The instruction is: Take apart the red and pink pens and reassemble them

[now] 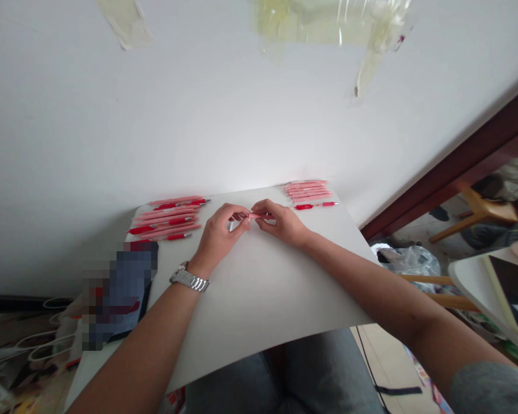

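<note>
Left hand (219, 231) and right hand (284, 223) in fingertip pinches on, apparently, one pink pen (258, 217)

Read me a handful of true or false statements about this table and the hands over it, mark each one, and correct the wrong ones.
1. The left hand and right hand both have fingers on a thin pink stick. True.
2. Both wrists are bare. False: a silver watch is on the left wrist.
3. On the right side of the white table, a red pen lies nearer the person than the row of pink sticks. True.
4. Everything in the left-side group is pink. False: red pens lie there too.
5. Tape is stuck to the wall. True.
</note>
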